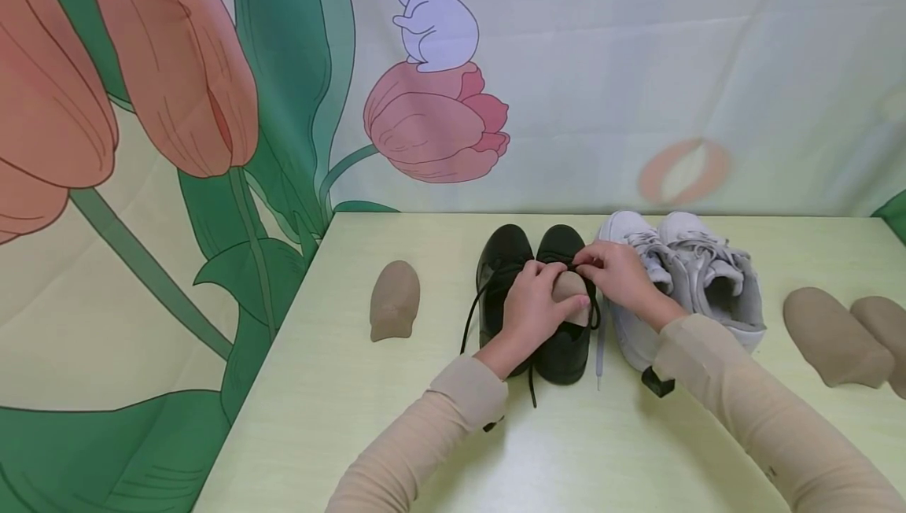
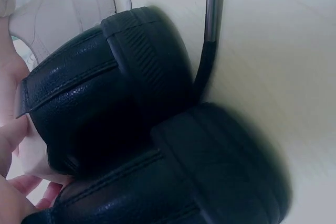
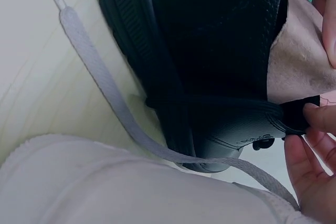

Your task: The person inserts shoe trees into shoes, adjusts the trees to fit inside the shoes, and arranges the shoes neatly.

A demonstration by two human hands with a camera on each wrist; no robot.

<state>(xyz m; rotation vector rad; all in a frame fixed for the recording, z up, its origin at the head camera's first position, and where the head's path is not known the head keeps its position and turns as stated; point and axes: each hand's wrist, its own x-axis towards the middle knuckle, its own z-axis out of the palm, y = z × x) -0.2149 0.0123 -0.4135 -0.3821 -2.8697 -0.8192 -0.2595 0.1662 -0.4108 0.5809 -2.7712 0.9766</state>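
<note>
Two black shoes stand side by side at the centre of the bench, toes toward the top of the frame. One beige insert sits partly in the opening of the right-hand shoe, gripped between thumb and fingers of the left hand. The right hand pinches that shoe's black edge near the laces. White shoes stand just beside, centre right. Loose inserts lie centre left and, as a pair, far right.
</note>
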